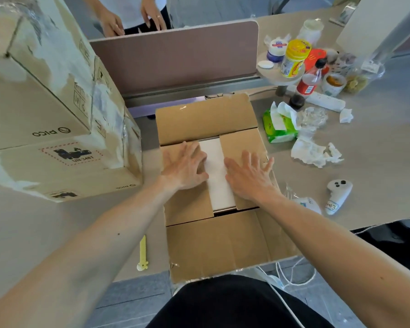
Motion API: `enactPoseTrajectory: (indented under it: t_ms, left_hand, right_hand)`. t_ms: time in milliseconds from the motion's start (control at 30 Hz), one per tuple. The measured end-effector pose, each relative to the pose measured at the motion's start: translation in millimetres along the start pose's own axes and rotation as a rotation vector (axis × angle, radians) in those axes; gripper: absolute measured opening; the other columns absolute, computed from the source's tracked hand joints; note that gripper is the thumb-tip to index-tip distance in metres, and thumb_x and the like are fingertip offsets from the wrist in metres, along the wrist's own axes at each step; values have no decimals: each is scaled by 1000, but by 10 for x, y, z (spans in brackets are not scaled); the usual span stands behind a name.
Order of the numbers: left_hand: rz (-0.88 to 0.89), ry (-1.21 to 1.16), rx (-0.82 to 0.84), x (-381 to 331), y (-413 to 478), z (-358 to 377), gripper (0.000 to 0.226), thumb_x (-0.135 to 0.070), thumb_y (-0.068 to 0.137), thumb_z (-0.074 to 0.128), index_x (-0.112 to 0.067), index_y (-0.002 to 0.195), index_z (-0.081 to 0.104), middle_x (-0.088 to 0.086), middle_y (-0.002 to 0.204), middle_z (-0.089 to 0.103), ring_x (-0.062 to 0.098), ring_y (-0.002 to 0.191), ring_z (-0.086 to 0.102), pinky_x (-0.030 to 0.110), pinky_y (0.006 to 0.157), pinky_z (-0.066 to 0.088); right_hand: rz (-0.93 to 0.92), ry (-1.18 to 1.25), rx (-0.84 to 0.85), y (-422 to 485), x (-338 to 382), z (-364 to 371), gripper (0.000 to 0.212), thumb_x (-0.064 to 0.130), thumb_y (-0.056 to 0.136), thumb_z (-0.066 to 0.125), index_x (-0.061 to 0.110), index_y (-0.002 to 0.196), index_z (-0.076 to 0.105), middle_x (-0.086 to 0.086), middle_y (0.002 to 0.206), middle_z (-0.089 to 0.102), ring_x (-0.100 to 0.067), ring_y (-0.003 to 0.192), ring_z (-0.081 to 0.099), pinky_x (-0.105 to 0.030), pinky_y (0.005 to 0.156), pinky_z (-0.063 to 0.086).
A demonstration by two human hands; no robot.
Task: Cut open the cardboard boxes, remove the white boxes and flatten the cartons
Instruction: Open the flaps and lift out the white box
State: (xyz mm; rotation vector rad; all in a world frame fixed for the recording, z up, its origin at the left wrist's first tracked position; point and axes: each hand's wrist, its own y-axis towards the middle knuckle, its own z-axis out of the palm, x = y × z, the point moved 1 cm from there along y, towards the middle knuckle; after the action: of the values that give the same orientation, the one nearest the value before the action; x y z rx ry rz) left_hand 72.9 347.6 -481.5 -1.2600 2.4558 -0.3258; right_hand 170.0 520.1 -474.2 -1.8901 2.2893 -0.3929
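Open carton on desk, your left grip flat, fingers spread, on 9 o'clock inner flap, right grip flat on 3 o'clock flap, white box showing between

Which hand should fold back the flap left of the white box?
Left, probably. The left hand lies on that inner flap, thumb at its edge beside the white box. The right hand rests on the opposite flap and would have to cross over.

The upper stacked carton reads "PICO" (upside down); the lower carton bears a "UN 3481" label.
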Motion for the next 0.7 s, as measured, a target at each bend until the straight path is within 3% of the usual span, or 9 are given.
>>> enactPoseTrajectory:
  t_ms: [133,267,500,600,700]
  left_hand:
    - [6,41,22,-87,22,-77,44,-50,85,55,-26,121,47,-1,158,12,25,152,-3,69,111,12]
    - [25,83,-53,-200,-8,-175,27,-44,82,53,-23,98,47,3,153,27,23,151,7,71,113,2]
    - [117,262,-178,-215,-161,-495,20,-35,84,46,-23,71,56,0,115,68,23,145,32,58,120,-8]
    - [99,308,-149,-188,-268,-647,31,-30,86,44,-19,70,68,1,105,72,21,141,37,54,122,-9]
    - [45,390,-120,-70,-355,-767,25,-24,83,48,-20,68,67,-3,89,68,18,128,46,51,122,-8]
  right_hand:
    - [-105,-90,-26,99,-2,-112,39,38,93,39,35,131,37,-11,143,23,-35,135,22,-73,105,12]
    - [-154,-144,7,155,52,-185,36,35,88,44,30,124,45,-9,147,21,-32,141,15,-73,108,4]
    - [-315,-262,-94,105,-45,-509,50,40,90,44,21,136,48,0,158,23,-27,149,7,-63,116,3]
    - [-342,-310,-162,77,-149,-714,51,40,87,45,16,131,54,-1,152,36,-28,148,14,-61,118,4]
    - [-350,-381,-214,41,-276,-901,43,33,82,48,14,119,60,-5,142,45,-30,146,19,-60,118,8]
